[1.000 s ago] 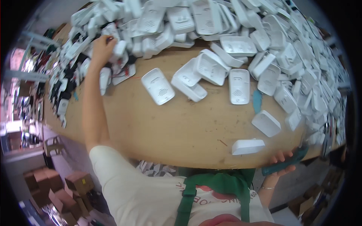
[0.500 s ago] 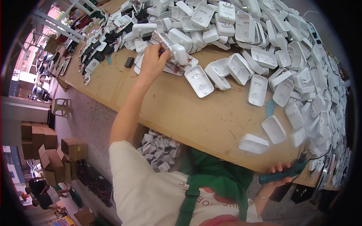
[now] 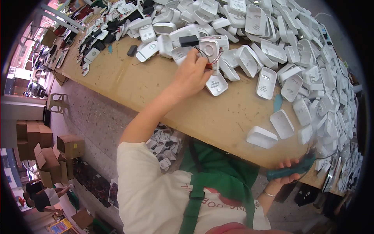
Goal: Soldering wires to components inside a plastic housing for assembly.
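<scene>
- Left hand reaching out over the wooden workbench, fingers pinched on a small white plastic housing with red and black wires dangling plus a little black block at the top.
- Held just above the near edge of the big pile of white shells, right over an open shell lying flat on the wood.
- Right hand down at the bench's front edge, wrapped around a teal-handled electric screwdriver.
- Two loose white shells close by.
- Cardboard boxes on the floor off to the left.
</scene>
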### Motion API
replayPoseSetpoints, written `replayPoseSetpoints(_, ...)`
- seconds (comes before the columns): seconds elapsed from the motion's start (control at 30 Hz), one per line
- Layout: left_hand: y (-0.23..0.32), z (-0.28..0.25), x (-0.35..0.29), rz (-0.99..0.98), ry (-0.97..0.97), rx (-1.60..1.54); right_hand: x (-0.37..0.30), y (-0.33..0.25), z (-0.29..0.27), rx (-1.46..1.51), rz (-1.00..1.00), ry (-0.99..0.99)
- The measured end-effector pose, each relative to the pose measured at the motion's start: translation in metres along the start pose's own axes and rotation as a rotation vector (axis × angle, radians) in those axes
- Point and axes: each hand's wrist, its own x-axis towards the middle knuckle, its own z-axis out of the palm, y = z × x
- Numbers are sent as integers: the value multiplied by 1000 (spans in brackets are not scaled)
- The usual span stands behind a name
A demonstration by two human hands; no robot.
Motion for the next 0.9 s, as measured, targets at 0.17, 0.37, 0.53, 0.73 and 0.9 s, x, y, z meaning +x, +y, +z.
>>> replayPoseSetpoints(0.17,5,-25,-28,174,89,19,6,3,7,2,35,-45)
replayPoseSetpoints(0.37,30,-49,-53,39,175,-165,11,8,9,-21,40,-72)
replayPoseSetpoints(0.53,39,-55,-77,-166,107,-112,23,13,17,4,76,-157)
replayPoseSetpoints(0.73,68,-13,-102,-133,6,102,39,15,28,25,126,-201)
replayPoseSetpoints(0.9,67,-32,-98,-110,-20,153,38,15,27,7,108,-173)
